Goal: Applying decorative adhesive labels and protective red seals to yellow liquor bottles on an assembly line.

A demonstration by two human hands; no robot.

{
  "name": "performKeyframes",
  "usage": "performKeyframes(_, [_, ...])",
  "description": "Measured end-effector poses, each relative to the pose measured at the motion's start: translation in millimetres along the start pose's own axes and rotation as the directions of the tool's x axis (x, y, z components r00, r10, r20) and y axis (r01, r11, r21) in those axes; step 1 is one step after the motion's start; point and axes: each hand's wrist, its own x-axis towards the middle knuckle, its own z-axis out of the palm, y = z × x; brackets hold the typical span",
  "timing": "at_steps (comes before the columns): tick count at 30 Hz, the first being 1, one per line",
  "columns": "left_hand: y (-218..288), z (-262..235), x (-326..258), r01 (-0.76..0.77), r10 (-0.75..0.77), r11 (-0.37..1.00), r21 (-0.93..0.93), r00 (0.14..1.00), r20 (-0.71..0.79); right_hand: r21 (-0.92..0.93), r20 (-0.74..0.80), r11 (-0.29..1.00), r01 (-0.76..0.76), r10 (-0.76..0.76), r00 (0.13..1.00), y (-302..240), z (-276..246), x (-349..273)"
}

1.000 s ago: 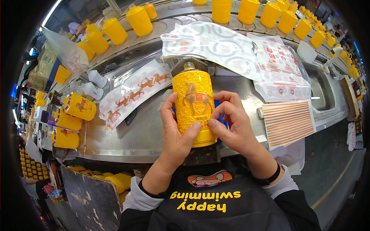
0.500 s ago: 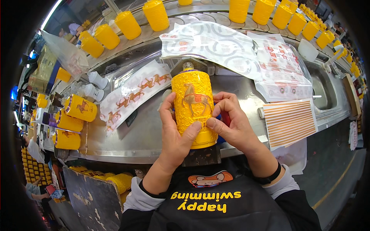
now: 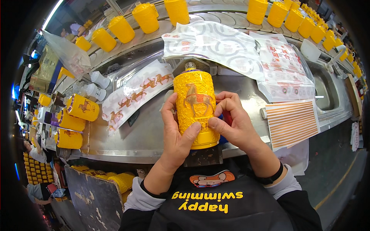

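Hands [image 3: 175,133], two, bottle [image 3: 195,107], one

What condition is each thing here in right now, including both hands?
Bottle: upright, uncapped, held in both hands.
Left hand: gripping the bottle's left side.
Right hand: pinching at the bottle's lower front.
Side bottles: lying flat, stacked.
Conveyor bottles: upright in a row.
Striped sheet: flat on the steel table.

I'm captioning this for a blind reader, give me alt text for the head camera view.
Two bare hands, left hand and right hand, hold an upright yellow embossed ceramic bottle with a horse relief over a steel workbench. Printed plastic sheets lie behind it, and matching yellow bottles line a curved conveyor beyond.
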Motion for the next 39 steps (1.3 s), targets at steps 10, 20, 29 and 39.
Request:
performKeyframes(10, [-1.9,1.6,0.1,-0.010,0.010,1.000,0.014,1.000,-0.007,-0.001,0.005,1.000,0.012,-0.012,1.000,-2.2,-2.5,1.4])
performKeyframes(20, [-1.5,1.7,-0.6,0.010,-0.010,1.000,-0.025,1.000,-0.009,0.019,0.011,1.000,0.000,0.000,1.000,0.7,-2.4,0.6])
performKeyframes(29, [-2.8,-2.5,-1.5,-0.010,0.010,0.998,-0.062,1.000,0.001,0.035,0.009,0.999,-0.004,0.003,1.000,0.6,-2.2,0.1])
performKeyframes(39, [-3.3,0.9,-1.9,0.019,-0.022,0.994,-0.105,0.999,-0.030,-0.027,0.019,1.000,0.002,-0.001,1.000,-3.2,-3.8,0.8])
